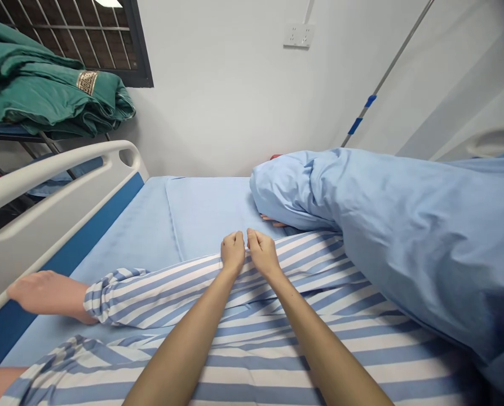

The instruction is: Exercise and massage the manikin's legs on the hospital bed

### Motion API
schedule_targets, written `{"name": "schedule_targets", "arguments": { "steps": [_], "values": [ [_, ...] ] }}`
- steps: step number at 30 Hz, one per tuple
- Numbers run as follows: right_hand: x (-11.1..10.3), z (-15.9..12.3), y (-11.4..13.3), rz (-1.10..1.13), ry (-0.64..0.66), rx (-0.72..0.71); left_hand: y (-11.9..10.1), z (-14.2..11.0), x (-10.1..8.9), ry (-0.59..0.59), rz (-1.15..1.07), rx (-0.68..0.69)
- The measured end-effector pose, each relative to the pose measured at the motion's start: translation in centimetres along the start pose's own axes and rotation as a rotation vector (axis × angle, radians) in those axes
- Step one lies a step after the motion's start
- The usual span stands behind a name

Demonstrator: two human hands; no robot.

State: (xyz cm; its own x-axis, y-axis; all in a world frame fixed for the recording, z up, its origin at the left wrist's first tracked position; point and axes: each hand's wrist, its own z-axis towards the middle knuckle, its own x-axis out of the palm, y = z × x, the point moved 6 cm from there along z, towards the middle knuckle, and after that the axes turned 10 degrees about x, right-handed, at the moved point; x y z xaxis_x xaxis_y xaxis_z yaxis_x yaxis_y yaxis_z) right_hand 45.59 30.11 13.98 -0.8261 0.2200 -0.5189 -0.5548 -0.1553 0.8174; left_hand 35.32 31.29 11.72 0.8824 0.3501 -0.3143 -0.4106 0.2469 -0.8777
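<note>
- Left forearm and right forearm: both bare, entering from 6 o'clock and converging toward 12 o'clock.
- Left hand: grip closed, fist clenched on the upper edge of a blue-and-white striped patient gown.
- Right hand: grip likewise closed on that same edge, just beside the left hand.
- Gown position: directly under both grips, lying on the bed. Its gathered fold runs on a long axis from 8 o'clock to 2 o'clock. Left hand is nearer the sleeve cuff; right hand is nearer the quilt.
- Sleeve cuff: at 9 o'clock, with another person's hand extending from it onto a blue bed sheet.
- Light-blue quilt: bunched from 12 o'clock round to 4 o'clock. Fingers show beneath its near edge; their owner cannot be determined.
- White bed rail: at 10 o'clock, above a blue side panel.
- Green folded blankets: on a metal rack beyond the rail, at 10 o'clock.
- Wall socket plate: at 12 o'clock.
- Metal pole: at 1 o'clock, banded with blue tape.
</note>
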Motion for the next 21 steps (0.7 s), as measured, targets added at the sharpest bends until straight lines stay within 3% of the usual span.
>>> {"name": "schedule_targets", "arguments": {
  "steps": [6, 8, 10, 13, 17, 19, 21],
  "values": [
    [-0.3, 0.1, -1.7, -0.294, -0.064, 0.064, 0.8, -0.8, 0.7, 0.092, 0.067, 0.012],
    [0.2, 0.0, -2.1, -0.374, -0.062, 0.086, 0.2, -1.5, -0.2, 0.118, 0.08, 0.012],
    [0.4, 0.0, -2.1, -0.404, -0.057, 0.09, -0.5, -2.8, -2.3, 0.152, 0.098, 0.027],
    [0.4, -0.2, -1.5, -0.417, -0.039, 0.09, -0.3, -6.1, -8.2, 0.227, 0.153, 0.036],
    [0.4, -0.9, -0.6, -0.389, 0.046, 0.135, 2.8, -11.5, -19.3, 0.222, 0.283, -0.038],
    [0.4, -1.7, 0.7, -0.318, 0.102, 0.104, 4.9, -13.9, -24.3, 0.155, 0.408, -0.103],
    [0.1, -2.9, 3.5, -0.234, 0.135, 0.024, 6.4, -15.7, -27.1, 0.151, 0.559, -0.131]
  ]
}}
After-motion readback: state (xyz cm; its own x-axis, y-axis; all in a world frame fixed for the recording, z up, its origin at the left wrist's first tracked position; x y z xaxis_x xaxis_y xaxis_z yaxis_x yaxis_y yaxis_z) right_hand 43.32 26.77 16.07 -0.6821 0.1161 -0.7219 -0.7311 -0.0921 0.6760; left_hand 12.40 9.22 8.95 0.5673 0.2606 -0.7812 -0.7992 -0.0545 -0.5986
